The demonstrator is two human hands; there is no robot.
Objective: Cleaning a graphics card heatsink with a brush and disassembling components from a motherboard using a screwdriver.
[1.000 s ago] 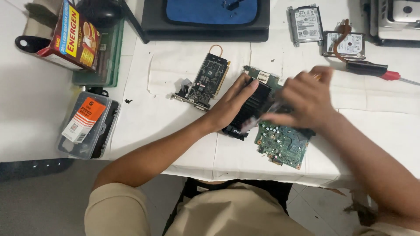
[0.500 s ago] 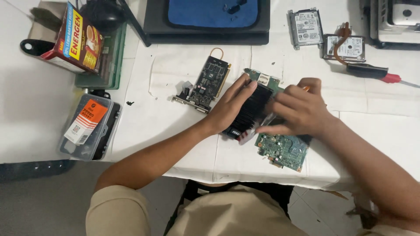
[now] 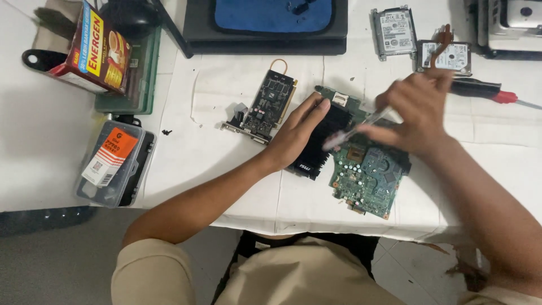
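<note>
head view: left hand (image 3: pixel 298 133) flat on black heatsink (image 3: pixel 319 148); right hand (image 3: pixel 415 116) holds tool (image 3: pixel 353 131) above.

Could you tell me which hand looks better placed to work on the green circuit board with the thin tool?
Probably the right hand: it grips the thin tool, tip over the black heatsink beside the green circuit board. The left hand lies flat on the heatsink, steadying it.

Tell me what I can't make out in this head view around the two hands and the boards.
- Slim tool in the right hand: motion-blurred; its kind and tip are unclear.
- Black heatsink card: the left hand covers its upper left part.
- Green circuit board: its top is hidden by the right hand.
- Red-handled screwdriver: its shaft is cut off by the right edge.
- Grey device at top right: cut off by the frame's corner.
</note>
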